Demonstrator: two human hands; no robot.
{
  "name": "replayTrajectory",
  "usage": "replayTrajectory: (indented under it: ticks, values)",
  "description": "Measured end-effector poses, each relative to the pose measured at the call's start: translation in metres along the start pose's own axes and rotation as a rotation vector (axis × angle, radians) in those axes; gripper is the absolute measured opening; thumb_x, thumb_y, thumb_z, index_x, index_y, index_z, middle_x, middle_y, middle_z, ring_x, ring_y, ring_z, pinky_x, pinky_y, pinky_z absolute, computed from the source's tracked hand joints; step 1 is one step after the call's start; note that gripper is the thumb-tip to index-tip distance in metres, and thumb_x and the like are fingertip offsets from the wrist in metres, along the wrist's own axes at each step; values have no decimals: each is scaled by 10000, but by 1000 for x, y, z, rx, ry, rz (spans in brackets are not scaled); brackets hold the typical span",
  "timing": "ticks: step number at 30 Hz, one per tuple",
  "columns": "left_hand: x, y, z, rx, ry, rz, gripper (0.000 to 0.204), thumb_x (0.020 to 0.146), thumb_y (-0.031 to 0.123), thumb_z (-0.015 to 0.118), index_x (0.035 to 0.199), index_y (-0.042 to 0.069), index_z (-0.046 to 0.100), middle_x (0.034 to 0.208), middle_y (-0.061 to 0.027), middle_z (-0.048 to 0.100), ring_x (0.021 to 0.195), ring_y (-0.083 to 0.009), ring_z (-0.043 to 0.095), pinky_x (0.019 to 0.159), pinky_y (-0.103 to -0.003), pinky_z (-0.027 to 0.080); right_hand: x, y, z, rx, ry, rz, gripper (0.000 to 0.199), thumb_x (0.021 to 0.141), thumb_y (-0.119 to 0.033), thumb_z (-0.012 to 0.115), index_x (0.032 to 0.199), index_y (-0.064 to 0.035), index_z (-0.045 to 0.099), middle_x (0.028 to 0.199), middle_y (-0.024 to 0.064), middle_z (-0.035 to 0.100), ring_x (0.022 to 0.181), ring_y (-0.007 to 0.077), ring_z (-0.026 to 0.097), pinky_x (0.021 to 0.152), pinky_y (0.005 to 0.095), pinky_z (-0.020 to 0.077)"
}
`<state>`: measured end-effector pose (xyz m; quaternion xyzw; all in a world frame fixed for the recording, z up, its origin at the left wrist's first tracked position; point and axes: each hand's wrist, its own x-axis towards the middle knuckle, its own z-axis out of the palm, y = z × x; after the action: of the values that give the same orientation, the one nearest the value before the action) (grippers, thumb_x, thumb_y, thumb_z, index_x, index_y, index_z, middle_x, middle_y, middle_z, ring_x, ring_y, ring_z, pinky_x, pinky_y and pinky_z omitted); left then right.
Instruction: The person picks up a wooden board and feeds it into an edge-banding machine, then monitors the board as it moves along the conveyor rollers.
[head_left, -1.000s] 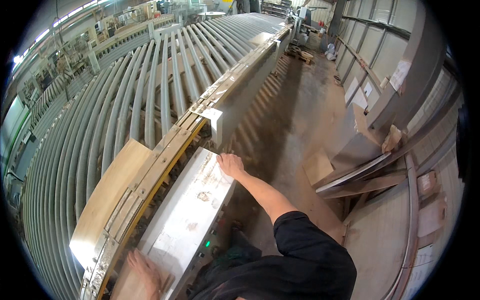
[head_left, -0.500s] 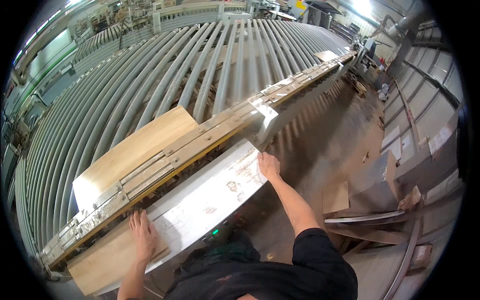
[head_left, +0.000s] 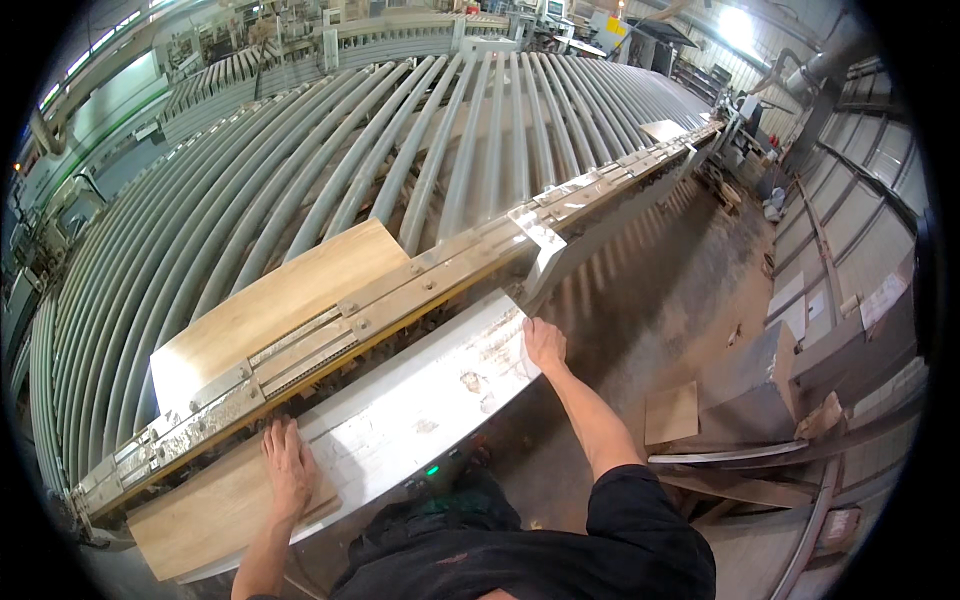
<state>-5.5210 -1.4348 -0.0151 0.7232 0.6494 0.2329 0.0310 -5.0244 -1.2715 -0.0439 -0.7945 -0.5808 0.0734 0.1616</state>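
My left hand [head_left: 289,468] lies on a light wooden panel [head_left: 205,500], fingers stretched out, close to where the panel's right part meets a white shelf [head_left: 425,400]. That panel rests along the shelf's left stretch, right beside the machine's rail. At the shelf's far right end, my right hand [head_left: 545,346] has its fingers bent over the corner and grips it. Dark scuffs and brown marks show on the bare white surface between my hands. Beyond the rail, a second wooden panel [head_left: 285,290] sits on the grey rollers.
A long metal rail [head_left: 430,270] with a yellow strip runs diagonally past the shelf. Behind it spreads a wide bed of grey rollers [head_left: 345,180]. A white bracket [head_left: 543,245] juts from the rail. Grey boxes [head_left: 750,375] and scrap boards stand at the right.
The whole view has turned slightly. Both hands keep their places on the panel and the shelf, and the panels look unmoved.
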Motion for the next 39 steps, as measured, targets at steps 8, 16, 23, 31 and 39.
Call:
replayTrajectory:
  ticks: [8, 16, 23, 31, 39]
  values:
    - [-2, -2, -5, 26, 15, -41, 445, 813, 53, 555, 1245, -35, 492, 1311, -286, 426, 1225, -473, 381, 1051, -541, 296, 4, -17, -1, -1, -34, -10, 391, 960, -335, 406, 942, -27, 645, 952, 223, 668, 921, 412, 635, 821, 516, 495]
    - [6, 10, -10, -18, 46, -7, 439, 792, 76, 577, 1217, -22, 523, 1248, -270, 474, 1169, -447, 425, 1020, -526, 329, 1, 8, 3, 18, 37, -12, 455, 969, -389, 394, 930, -10, 643, 941, 270, 650, 923, 466, 606, 824, 542, 464]
    - [3, 2, -8, -11, 51, -17, 441, 782, 73, 585, 1209, -22, 520, 1269, -257, 461, 1175, -425, 421, 1008, -529, 333, 3, -1, 5, 10, 40, -6, 456, 967, -385, 396, 924, -4, 642, 937, 271, 652, 905, 462, 615, 823, 538, 465]
    - [1, 0, -8, 3, 48, 9, 444, 776, 74, 591, 1204, -18, 515, 1280, -249, 459, 1186, -418, 422, 1013, -525, 331, 1, -7, 3, 13, 43, -3, 455, 967, -392, 396, 936, -13, 645, 928, 271, 654, 906, 465, 615, 821, 541, 467]
    - [0, -6, 12, -42, 33, -37, 438, 793, 42, 576, 1224, -14, 524, 1277, -282, 459, 1198, -475, 404, 1026, -550, 329, -4, -2, -8, -34, -54, 101, 403, 963, -373, 393, 960, -57, 642, 967, 223, 662, 955, 420, 618, 818, 518, 490]
